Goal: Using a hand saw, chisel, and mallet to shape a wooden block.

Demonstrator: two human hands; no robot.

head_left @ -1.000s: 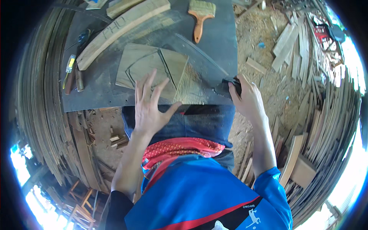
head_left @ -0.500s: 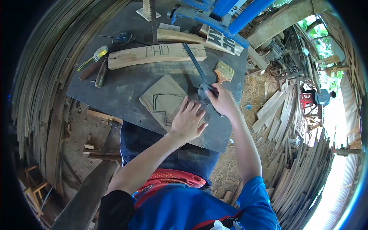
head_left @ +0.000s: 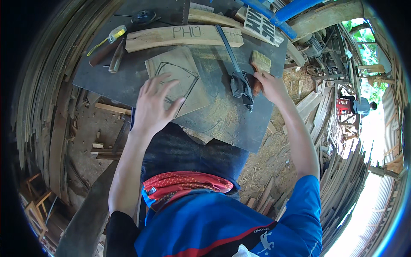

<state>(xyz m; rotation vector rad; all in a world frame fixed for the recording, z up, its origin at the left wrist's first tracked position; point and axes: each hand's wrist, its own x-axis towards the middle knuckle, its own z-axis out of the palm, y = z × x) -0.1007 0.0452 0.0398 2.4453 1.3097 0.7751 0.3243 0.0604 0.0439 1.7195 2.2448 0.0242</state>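
My left hand (head_left: 155,105) is open, fingers spread over the left edge of a flat wooden board (head_left: 195,92) with a dark angular outline drawn on it. My right hand (head_left: 270,88) has its fingers closed round the wooden handle of a flat paintbrush (head_left: 261,62) with pale bristles, near the table's right edge. Left of the brush lies a long narrow metal blade (head_left: 229,47). Its dark wrapped handle (head_left: 240,84) points toward me, apart from both hands. Sawdust (head_left: 218,115) is spread on the dark table (head_left: 137,79) beside the board.
A thick lettered wood piece (head_left: 184,37) lies behind the board. A yellow tape measure (head_left: 117,33) and a wooden-handled tool (head_left: 116,62) are at the left. Blue metal framework (head_left: 295,13) stands at the back right. Timber is stacked on both sides, and a person (head_left: 361,107) sits far right.
My right hand has let go of the blade's wrapped handle and taken hold of the brush. My left hand has moved left across the board, which now lies turned. The view has shifted.
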